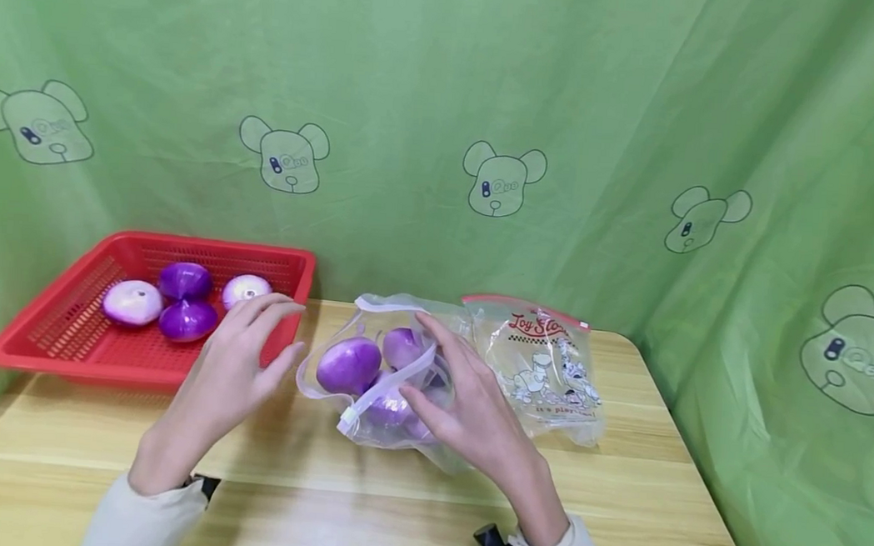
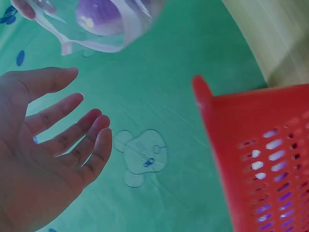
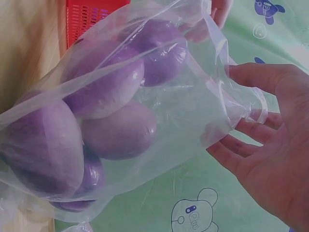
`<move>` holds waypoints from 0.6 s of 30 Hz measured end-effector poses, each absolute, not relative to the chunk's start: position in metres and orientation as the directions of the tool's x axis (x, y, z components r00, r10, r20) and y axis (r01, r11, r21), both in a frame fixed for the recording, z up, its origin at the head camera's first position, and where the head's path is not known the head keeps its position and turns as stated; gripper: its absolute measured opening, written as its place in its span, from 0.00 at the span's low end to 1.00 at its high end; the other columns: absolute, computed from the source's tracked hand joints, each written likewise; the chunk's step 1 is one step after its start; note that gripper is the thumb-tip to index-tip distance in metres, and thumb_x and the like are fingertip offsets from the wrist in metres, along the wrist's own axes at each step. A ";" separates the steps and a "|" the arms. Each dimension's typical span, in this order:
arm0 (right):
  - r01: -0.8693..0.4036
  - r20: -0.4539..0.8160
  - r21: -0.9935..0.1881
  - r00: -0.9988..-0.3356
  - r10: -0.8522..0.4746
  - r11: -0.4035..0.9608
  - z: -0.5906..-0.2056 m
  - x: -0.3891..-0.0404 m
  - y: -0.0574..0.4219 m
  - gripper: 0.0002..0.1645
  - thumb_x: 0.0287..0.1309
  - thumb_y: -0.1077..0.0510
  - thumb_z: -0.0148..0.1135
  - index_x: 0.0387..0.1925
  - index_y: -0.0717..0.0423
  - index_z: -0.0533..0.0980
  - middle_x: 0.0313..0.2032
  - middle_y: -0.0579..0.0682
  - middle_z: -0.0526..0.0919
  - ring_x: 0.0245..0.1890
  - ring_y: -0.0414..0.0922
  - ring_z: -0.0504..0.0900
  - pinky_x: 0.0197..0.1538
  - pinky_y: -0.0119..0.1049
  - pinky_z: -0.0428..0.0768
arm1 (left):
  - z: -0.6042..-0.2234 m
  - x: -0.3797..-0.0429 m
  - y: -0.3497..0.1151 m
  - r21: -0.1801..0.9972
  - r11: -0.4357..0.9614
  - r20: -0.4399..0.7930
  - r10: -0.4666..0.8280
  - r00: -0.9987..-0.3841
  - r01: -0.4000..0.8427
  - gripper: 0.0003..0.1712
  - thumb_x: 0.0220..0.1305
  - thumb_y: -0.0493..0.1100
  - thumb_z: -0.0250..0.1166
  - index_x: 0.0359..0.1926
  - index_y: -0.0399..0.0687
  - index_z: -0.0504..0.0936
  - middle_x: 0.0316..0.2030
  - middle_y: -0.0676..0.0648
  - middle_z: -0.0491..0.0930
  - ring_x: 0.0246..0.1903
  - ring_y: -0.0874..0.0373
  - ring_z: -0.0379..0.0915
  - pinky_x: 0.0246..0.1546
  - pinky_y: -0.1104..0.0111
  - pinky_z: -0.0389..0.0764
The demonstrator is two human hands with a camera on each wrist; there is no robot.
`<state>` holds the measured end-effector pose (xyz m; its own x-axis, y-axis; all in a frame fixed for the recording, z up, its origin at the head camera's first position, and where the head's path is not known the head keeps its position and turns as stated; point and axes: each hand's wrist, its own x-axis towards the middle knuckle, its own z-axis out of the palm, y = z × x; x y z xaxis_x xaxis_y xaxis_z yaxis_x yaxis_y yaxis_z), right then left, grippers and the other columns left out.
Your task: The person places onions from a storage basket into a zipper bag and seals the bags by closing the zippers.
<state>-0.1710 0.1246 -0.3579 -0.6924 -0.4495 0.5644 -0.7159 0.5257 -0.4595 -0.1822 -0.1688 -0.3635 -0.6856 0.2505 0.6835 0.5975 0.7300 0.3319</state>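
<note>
A clear zip bag (image 1: 384,449) with a white slider sits mid-table, its mouth spread and several purple onions (image 1: 349,364) inside. My right hand (image 1: 477,401) holds the bag's right side at the mouth, thumb at the front rim and fingers at the back. A corner of the plastic lies between thumb and fingers in the right wrist view. My left hand (image 1: 228,369) hangs with nothing in it, fingers spread, between the red basket (image 1: 93,366) and the bag. Several onions (image 1: 188,319), some purple and some pale, lie in the basket.
Another clear zip bag (image 1: 540,367) with a red top edge and printed cartoon figures lies flat behind my right hand. A green curtain (image 1: 404,71) with mouse-like heads encloses the wooden table (image 1: 642,478) at the back and sides.
</note>
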 end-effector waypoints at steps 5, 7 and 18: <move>-0.711 0.559 -0.465 -0.698 -0.447 0.528 -0.358 -0.170 0.124 0.54 0.55 0.57 0.73 0.77 0.50 0.53 0.72 0.50 0.64 0.66 0.48 0.71 0.66 0.44 0.71 | -0.373 -0.194 -0.177 0.357 0.742 0.671 0.219 -0.709 0.567 0.21 0.56 0.32 0.71 0.52 0.36 0.80 0.52 0.38 0.78 0.54 0.42 0.72 0.58 0.50 0.71; -0.711 0.560 -0.466 -0.698 -0.446 0.527 -0.359 -0.171 0.124 0.54 0.54 0.58 0.74 0.77 0.49 0.54 0.72 0.50 0.64 0.66 0.48 0.71 0.66 0.43 0.71 | -0.377 -0.198 -0.183 0.373 0.747 0.662 0.202 -0.722 0.551 0.21 0.56 0.32 0.71 0.52 0.36 0.80 0.51 0.38 0.78 0.53 0.42 0.73 0.58 0.49 0.71; -0.722 0.570 -0.461 -0.686 -0.451 0.515 -0.360 -0.172 0.122 0.53 0.54 0.58 0.74 0.76 0.51 0.55 0.72 0.51 0.65 0.66 0.48 0.71 0.66 0.43 0.70 | -0.391 -0.210 -0.228 0.444 0.804 0.591 0.070 -0.804 0.396 0.22 0.56 0.31 0.69 0.53 0.30 0.77 0.50 0.30 0.76 0.52 0.32 0.69 0.56 0.41 0.66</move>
<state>-0.1717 0.1221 -0.3601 -0.6861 -0.4515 0.5704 -0.7224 0.5150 -0.4614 -0.2105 -0.2278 -0.3909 -0.8039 0.0700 0.5906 0.3958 0.8041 0.4435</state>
